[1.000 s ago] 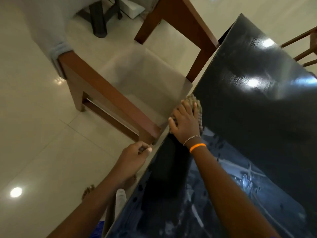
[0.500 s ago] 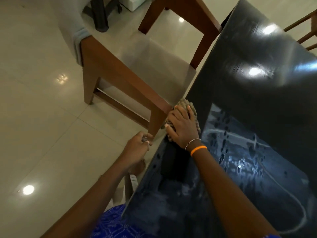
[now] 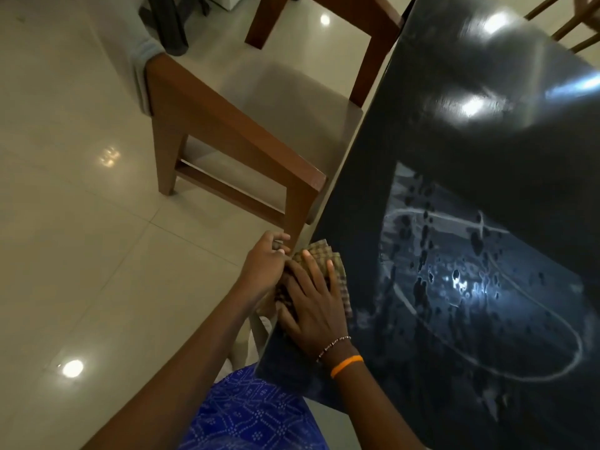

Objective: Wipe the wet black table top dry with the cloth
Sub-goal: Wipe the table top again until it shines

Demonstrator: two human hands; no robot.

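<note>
The black table (image 3: pixel 470 157) shows wet streaks beyond the hands. A chair (image 3: pixel 233 131) stands beside them. The right hand (image 3: pixel 313 306), fingers flat, presses the cloth (image 3: pixel 337 271) at the table's edge; the left hand (image 3: pixel 264 266), curled, touches the cloth's side.

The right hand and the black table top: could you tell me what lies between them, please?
In the head view, the checked cloth lies between the right hand and the black table top, pressed flat at the table's near edge.

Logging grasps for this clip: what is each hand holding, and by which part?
The right hand presses flat on the cloth at the table top edge. The left hand meets the cloth's left edge; its grip is unclear.
</note>
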